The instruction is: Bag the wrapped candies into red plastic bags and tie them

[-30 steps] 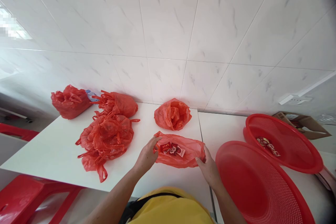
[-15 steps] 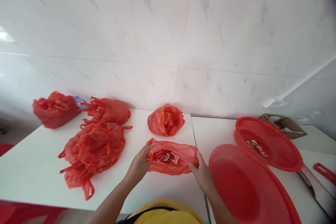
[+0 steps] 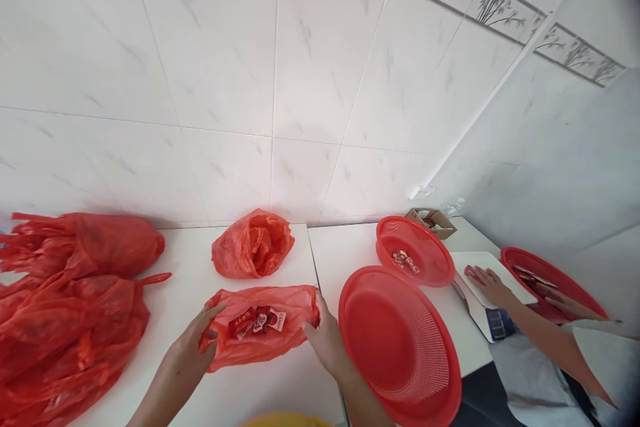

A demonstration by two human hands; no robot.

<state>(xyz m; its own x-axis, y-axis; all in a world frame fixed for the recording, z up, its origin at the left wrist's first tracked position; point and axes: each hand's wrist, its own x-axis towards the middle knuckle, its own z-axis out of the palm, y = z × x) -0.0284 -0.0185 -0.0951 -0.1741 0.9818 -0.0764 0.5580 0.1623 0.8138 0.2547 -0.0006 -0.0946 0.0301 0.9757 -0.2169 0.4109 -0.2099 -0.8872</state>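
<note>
An opened red plastic bag [image 3: 280, 347] lies on the white table in front of me, its mouth spread wide. Several small wrapped candies [image 3: 259, 321] in red and white wrappers rest inside. My left hand [image 3: 193, 343] grips the bag's left edge with bent fingers. At the opposite edge, my right hand [image 3: 325, 333] pinches the plastic between thumb and fingers. Just behind stands another red plastic bag [image 3: 254, 243], bunched up with a crumpled opening.
Filled red bags [image 3: 65, 327] crowd the left. Right of me are a large red basket [image 3: 385, 340] and a smaller one [image 3: 413, 247] holding a few packets. Beyond, a co-worker's hand [image 3: 493, 285] rests on a white scale [image 3: 483, 263], beside another red basket [image 3: 520, 253] and a cardboard box [image 3: 440, 223].
My view has swung to the right, bringing the scale, a third basket and a co-worker's arms into sight. Both my hands stay on the bag's edges, and the candies remain inside.
</note>
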